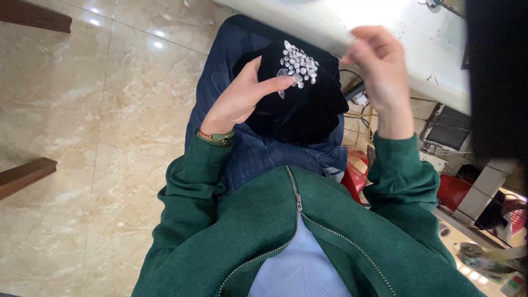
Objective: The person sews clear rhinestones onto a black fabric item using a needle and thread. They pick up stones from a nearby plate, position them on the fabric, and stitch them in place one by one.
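Observation:
A piece of black velvet cloth (300,113) lies bunched on my lap over blue jeans (220,71). A cluster of clear rhinestones (298,65) is fixed to its upper part. My left hand (242,93) holds the cloth from the left, thumb stretched toward the stones. My right hand (379,69) is raised above and to the right of the cloth, fingertips pinched together near the table edge; whatever they pinch is too small to make out.
A white table (396,38) runs along the top right, with cables and dark boxes (448,129) under it. Something red (355,176) shows by my right hip. Beige polished floor tiles (82,137) fill the left, with brown wooden pieces (25,175) at the edge.

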